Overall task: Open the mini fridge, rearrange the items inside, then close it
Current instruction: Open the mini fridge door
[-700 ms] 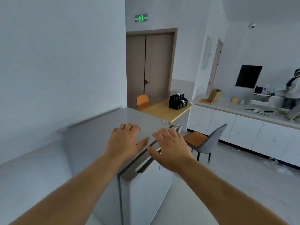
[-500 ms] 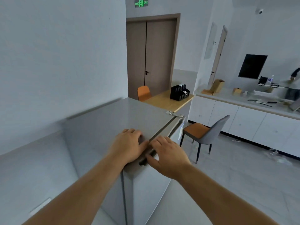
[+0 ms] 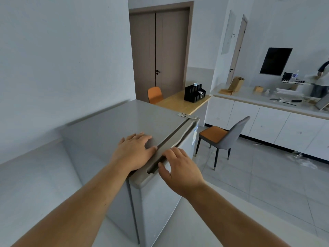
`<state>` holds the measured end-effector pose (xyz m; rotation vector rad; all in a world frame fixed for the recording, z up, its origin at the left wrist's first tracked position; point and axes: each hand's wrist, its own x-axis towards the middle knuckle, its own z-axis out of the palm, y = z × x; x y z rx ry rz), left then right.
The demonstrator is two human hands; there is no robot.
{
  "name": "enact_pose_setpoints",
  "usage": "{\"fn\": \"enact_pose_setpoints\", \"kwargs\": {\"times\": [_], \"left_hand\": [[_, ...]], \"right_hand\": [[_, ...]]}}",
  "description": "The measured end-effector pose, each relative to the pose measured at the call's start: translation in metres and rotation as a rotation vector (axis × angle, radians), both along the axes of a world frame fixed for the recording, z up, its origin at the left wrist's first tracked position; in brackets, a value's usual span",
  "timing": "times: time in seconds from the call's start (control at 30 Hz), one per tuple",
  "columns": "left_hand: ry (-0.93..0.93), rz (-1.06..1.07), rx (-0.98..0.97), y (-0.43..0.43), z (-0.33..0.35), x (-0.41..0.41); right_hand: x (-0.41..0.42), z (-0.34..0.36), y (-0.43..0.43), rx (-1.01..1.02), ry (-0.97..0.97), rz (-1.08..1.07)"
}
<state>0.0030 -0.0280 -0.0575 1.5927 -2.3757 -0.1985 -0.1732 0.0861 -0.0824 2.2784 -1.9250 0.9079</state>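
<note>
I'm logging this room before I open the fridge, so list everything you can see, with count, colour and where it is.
Mini fridge: one, grey, near left, door shut.
Door hinge: one, metal, fridge's far top corner.
Double door: one, brown, far wall.
Wooden table: one, behind fridge.
Black organizer: one, on table.
Chairs: two, orange by table, grey-orange right of fridge.
White cabinets: right wall, cluttered counter.
Another person: far right edge.
Left hand: flat on fridge top.
Right hand: at door handle recess.
</note>
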Motion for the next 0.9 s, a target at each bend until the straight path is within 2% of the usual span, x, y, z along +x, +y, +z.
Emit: {"fn": "enact_pose_setpoints", "kwargs": {"times": [0.2,0.33,0.47,0.63,0.9], "left_hand": [[-0.003,-0.001,-0.01,0.002,0.002,0.001],[-0.019,0.002,-0.017,0.001,0.002,-0.001],[-0.012,0.015,-0.001,0.001,0.003,-0.002],[0.025,0.014,-0.04,0.005,0.003,-0.002],[-0.016,0.012,-0.05,0.006,0.007,-0.004]], "right_hand": [[0.004,0.017,0.004,0.057,0.071,0.003],[0.003,0.034,0.004,0.141,0.027,-0.066],[0.01,0.048,-0.003,0.1,0.185,-0.092],[0.001,0.047,0.001,0.005,0.195,-0.141],[-0.047,0.06,0.015,0.32,0.208,-0.323]]}}
